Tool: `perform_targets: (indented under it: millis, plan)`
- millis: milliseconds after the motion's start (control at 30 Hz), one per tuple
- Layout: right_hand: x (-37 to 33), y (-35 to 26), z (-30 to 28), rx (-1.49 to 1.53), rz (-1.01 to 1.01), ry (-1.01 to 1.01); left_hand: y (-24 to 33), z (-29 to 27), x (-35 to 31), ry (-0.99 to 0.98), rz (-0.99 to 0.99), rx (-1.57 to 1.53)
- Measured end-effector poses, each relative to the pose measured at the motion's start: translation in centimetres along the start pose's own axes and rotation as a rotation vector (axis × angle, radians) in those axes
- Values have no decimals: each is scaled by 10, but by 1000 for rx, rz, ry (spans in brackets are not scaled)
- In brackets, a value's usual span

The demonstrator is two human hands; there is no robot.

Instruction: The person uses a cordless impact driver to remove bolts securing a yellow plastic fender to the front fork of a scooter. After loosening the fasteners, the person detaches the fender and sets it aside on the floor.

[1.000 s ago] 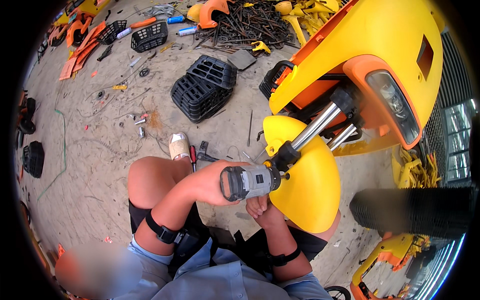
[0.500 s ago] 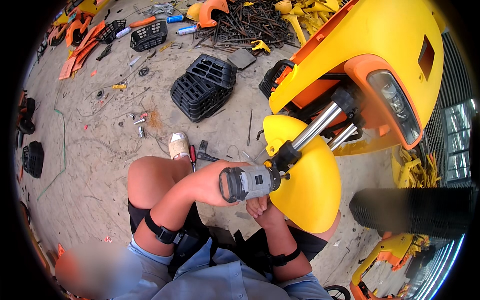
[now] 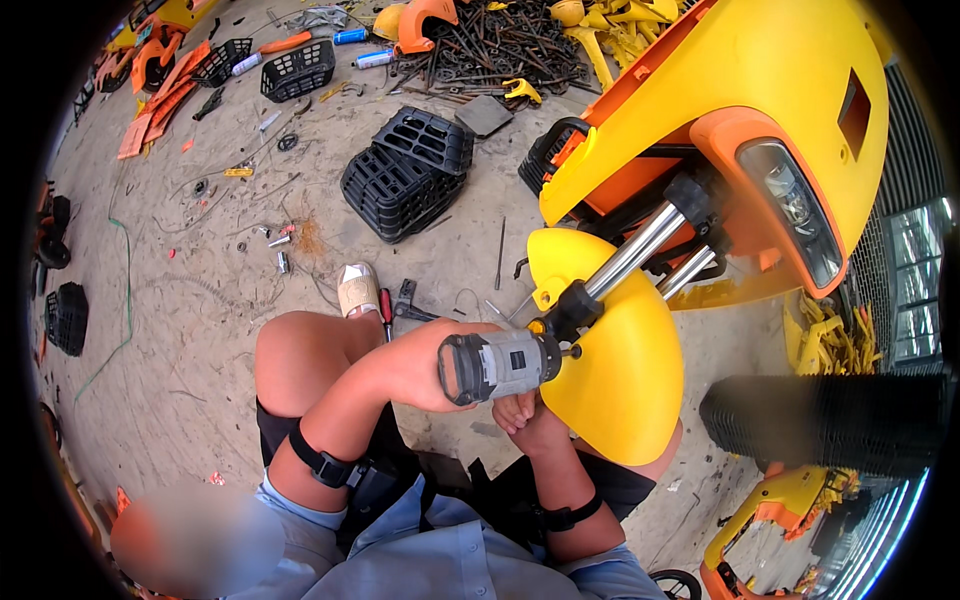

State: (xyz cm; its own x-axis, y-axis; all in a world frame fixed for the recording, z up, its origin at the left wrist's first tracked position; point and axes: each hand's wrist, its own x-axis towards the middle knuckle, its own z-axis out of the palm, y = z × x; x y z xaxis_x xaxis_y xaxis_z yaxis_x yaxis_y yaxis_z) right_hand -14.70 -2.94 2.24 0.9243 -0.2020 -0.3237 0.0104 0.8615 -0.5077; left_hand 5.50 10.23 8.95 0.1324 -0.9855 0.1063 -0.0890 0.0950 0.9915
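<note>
In the head view, nearly the same as in the earlier frames, with hands, tool and fender kept in place. Gripping a grey power drill (image 3: 500,366) above the lap with the left hand (image 3: 425,372), closed on it, with fingers mostly hidden behind its body. Pointing the drill right and slightly far, toward the yellow fender (image 3: 630,385), with its long axis nearly left to right; cannot tell whether touching at the tip. Holding the right hand (image 3: 518,410) just on the near side of the drill's front, with fingers curled; cannot tell whether gripping anything. Can see a red-handled screwdriver (image 3: 386,308) beside the shoe (image 3: 357,288) and, farther, black baskets (image 3: 405,185)
</note>
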Motion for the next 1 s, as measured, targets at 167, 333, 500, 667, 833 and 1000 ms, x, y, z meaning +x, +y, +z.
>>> perform_targets:
  millis: [167,333,500,667,833,1000]
  plan:
    - [1,0,0,-10,1,1,-1,-1,-1,-5,-21,-34]
    - [0,2,-5,14,12,6,4,-3,1,-18,-6,-13]
    - [1,2,-3,3,12,12,-1,-1,0,-9,-4,-35]
    - [0,2,-5,16,26,11,1,-2,1,-24,13,-19]
    - [-1,2,-8,13,27,21,4,-2,2,-26,-40,-37]
    - [0,3,-7,21,19,13,1,-2,1,-17,-12,-20]
